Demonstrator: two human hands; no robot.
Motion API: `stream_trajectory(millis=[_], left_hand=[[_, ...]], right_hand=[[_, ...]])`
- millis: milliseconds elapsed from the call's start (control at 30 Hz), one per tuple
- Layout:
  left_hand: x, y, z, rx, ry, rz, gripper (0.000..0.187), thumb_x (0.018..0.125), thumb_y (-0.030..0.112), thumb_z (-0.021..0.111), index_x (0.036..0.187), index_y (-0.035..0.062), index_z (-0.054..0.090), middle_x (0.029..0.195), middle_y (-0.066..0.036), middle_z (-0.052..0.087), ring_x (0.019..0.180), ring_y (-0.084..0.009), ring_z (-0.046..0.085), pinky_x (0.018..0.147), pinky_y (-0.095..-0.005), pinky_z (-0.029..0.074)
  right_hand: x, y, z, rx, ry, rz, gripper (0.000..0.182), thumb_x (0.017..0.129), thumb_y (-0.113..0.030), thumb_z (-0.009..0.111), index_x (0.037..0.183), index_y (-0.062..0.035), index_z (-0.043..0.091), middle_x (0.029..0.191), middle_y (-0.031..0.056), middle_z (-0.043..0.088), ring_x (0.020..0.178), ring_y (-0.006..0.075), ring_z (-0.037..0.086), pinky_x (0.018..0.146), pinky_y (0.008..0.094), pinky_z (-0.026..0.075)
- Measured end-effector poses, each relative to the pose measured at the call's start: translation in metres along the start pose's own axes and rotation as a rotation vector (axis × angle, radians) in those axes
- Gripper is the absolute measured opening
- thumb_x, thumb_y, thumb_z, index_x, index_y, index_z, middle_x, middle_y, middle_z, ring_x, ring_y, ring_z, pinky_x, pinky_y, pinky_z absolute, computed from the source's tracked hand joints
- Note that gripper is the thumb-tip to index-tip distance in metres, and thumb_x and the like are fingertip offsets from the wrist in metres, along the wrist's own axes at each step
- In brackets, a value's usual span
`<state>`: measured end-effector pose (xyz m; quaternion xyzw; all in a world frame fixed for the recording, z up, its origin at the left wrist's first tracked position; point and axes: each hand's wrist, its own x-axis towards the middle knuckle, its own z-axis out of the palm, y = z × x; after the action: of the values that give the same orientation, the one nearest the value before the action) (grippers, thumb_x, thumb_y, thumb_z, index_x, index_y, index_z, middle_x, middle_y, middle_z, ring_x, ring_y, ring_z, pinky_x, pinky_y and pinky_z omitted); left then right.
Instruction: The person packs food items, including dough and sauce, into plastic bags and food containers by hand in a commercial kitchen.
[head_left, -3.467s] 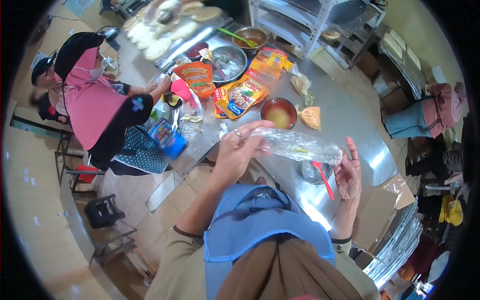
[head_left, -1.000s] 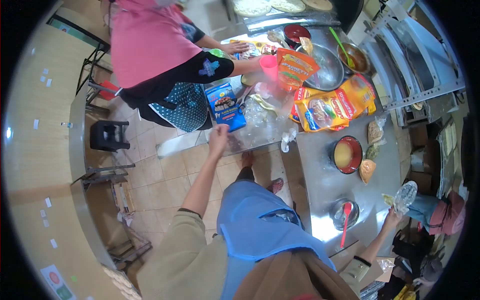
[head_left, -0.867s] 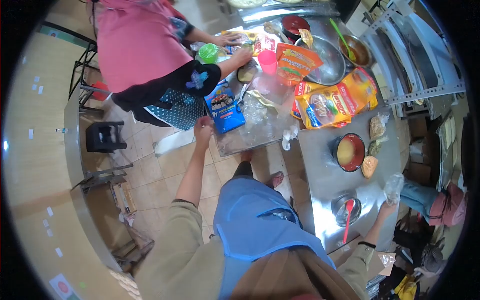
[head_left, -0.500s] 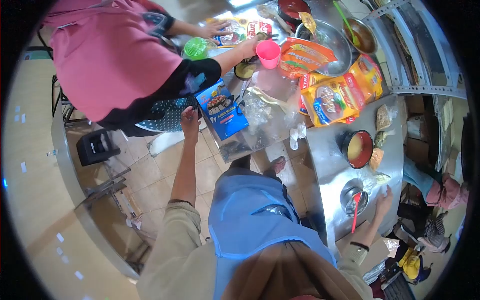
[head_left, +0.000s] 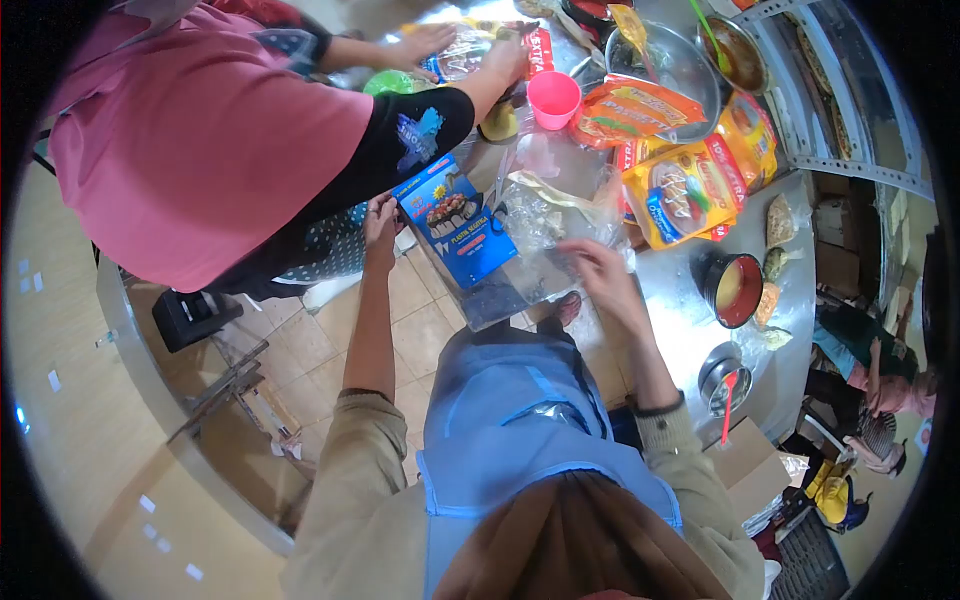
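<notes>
Blue box [head_left: 457, 222] of printed card is lying on the left edge of the metal table [head_left: 496, 302], its long axis slanting from far left to near right. Its near-left long side is facing the left hand [head_left: 381, 225], the nearer of the two, so from those fingers the box is lying immediately to the right. The left fingers are curling at that edge; whether they are gripping the card or only resting beside it, I cannot tell. From the right hand [head_left: 610, 280], the box is lying to the left, with crumpled clear plastic [head_left: 540, 222] coming between. The right fingers are spreading loosely and pointing left, seemingly holding nothing, and are hovering at the plastic's near side; contact is unclear. A co-worker's black sleeve [head_left: 425, 138] is crossing just beyond the box's far end. The box is showing crisp, straight edges and flat faces, while the plastic is wrinkling into thin, shiny folds. A smooth pink cup [head_left: 553, 100] is standing farther off, its round mouth facing up. Glossy yellow pouches [head_left: 685, 190] are overlapping on the right, soft and pillow-shaped. Beyond the right hand, a round bowl [head_left: 738, 290], dark outside and red within, is holding something pale yellow.
</notes>
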<state>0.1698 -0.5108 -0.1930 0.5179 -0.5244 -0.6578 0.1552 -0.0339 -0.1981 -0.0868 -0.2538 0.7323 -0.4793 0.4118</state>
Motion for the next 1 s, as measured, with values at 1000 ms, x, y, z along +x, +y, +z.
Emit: stream_trajectory(millis=[1000], left_hand=[[-0.062, 0.002, -0.01, -0.001, -0.024, -0.309, 0.033, 0.091, 0.031, 0.053, 0.114, 0.0077, 0.049, 0.104, -0.006, 0.054, 0.09, -0.0174, 0.057, 0.077, -0.034, 0.054]], right_hand=[[0.063, 0.015, 0.1, -0.058, 0.115, -0.307, 0.035, 0.077, 0.005, 0.043, 0.109, -0.002, 0.056, 0.102, 0.0172, 0.057, 0.093, 0.0306, 0.058, 0.084, 0.0373, 0.046]])
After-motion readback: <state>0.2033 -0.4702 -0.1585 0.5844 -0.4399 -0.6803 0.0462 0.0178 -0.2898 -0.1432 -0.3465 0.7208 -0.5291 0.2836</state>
